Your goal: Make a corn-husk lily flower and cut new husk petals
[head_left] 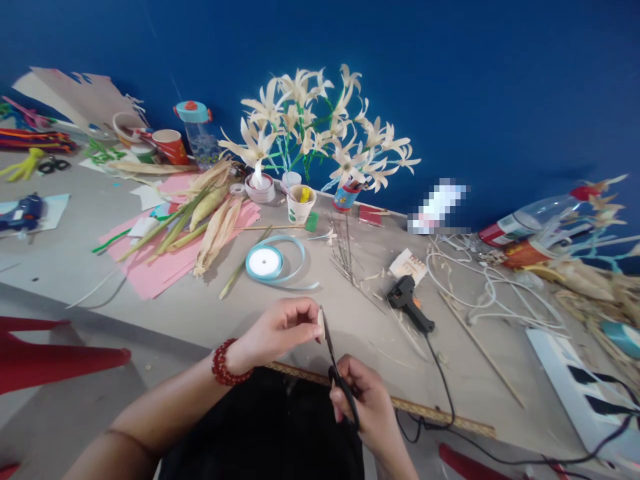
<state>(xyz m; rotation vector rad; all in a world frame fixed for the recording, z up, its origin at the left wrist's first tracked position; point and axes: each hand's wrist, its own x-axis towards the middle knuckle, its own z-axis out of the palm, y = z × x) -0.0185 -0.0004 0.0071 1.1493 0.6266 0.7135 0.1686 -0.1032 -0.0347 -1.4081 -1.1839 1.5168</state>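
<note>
Near the table's front edge, my left hand pinches a small pale piece of corn husk between thumb and fingers. My right hand is closed around the black handles of a pair of scissors. The blades point up and away from me, right beside the husk piece; whether they touch it I cannot tell. Beyond my hands lies a spool of light blue ribbon with a loose end curling to the right. Farther back stand cream husk flowers on green and blue stems in cups.
Dried husks lie on pink paper at left. To the right are a black glue gun with its cord, thin wires, a wooden stick, white cables and a power strip. A blue wall rises behind the table.
</note>
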